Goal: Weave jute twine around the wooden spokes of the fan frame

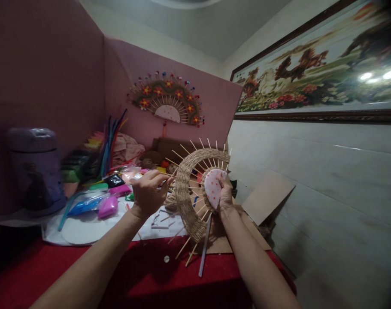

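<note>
My right hand grips a half-round woven fan by its white centre piece with red dots. Thin wooden sticks fan out from that centre through a band of brown twine, their bare ends jutting past the outer edge. The fan is held up on its side, above the table. At its left edge my left hand is closed, fingertips pinched near a stick that points toward the band. Whether a twine end is also between these fingers, I cannot tell. A translucent strip slants down below the fan.
A finished-looking flowered fan hangs on the pink panel. Packets of coloured clay, pipe cleaners and a white disc lie left on the red-covered table. A purple canister stands far left; cardboard leans right.
</note>
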`<state>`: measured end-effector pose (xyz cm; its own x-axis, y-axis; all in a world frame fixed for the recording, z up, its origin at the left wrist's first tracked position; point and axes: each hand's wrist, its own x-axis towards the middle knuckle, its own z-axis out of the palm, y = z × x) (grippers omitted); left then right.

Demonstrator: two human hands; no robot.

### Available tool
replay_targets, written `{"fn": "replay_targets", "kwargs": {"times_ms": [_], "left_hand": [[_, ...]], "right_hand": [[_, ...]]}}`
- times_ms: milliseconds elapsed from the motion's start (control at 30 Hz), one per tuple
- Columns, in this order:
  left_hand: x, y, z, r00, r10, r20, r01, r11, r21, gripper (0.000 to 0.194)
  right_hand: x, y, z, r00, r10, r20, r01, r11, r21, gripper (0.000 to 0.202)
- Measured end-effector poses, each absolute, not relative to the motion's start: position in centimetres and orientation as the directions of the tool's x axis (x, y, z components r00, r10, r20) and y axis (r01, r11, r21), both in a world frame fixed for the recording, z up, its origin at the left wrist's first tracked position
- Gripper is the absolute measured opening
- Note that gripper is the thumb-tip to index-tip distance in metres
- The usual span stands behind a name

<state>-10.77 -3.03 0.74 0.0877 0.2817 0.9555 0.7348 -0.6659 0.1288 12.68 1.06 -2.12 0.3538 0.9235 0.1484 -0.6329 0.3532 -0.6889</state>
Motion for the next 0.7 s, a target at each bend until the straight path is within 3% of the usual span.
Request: {"fn": "replay_targets", "kwargs": {"times_ms": [233, 367, 467, 567, 633, 700], "left_hand": [[-11.0, -3.1, 0.9, 0.049, 0.326, 0.944, 0.709, -0.677, 0.197, 0.025], [-11.1, -3.2, 1.1, -0.002, 0.385, 0.923, 0.643, -0.707, 0.296, 0.036], [-11.0, -2.6, 0.9, -0.110, 0.527, 0.842, 0.415, -0.746, 0.521, 0.043], [-10.8, -1.6, 0.4, -0.201, 0.772, 0.603, 0.036, -0.609, 0.792, 0.051], [-10.6, -1.2, 0.1, -0.189, 0.866, 0.462, -0.146, -0.490, 0.859, 0.056], [-10.5, -1.2, 0.1, -0.156, 0.900, 0.408, -0.221, -0.434, 0.873, 0.059]], "right_hand": [[12.7, 1.3, -2.3, 0.458, 0.855, 0.246, -0.577, 0.496, -0.649, 0.017], [12.7, 1.2, -2.3, 0.420, 0.872, 0.253, -0.619, 0.479, -0.623, 0.018], [12.8, 1.2, -2.2, 0.417, 0.887, 0.200, -0.638, 0.442, -0.631, 0.020], [12.9, 1.1, -2.1, 0.400, 0.894, 0.202, -0.642, 0.430, -0.635, 0.022], [12.9, 1.1, -2.0, 0.393, 0.896, 0.205, -0.650, 0.428, -0.628, 0.023], [12.9, 1.1, -1.9, 0.400, 0.898, 0.183, -0.664, 0.422, -0.617, 0.021]]}}
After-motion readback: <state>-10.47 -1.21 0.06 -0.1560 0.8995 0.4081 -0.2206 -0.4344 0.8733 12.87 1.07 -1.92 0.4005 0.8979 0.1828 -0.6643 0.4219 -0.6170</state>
